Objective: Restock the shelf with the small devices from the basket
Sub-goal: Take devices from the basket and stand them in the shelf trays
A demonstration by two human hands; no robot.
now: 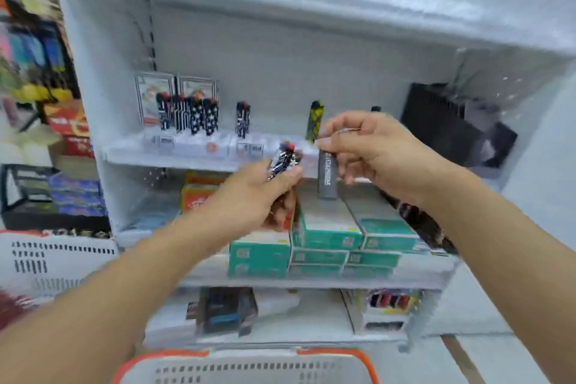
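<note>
My right hand [367, 150] pinches a slim grey stick-shaped device [327, 178] by its top, its long axis hanging near upright just in front of the white upper display shelf [174, 156]. My left hand [265, 196] curls round a bunch of dark patterned devices with red caps [282, 160], tilted up and rightward. The yellow-and-black device [314, 121] stands just behind my right hand, so I judge the right is nearer the open spot. The orange-rimmed white plastic basket [249, 368] sits below me.
</note>
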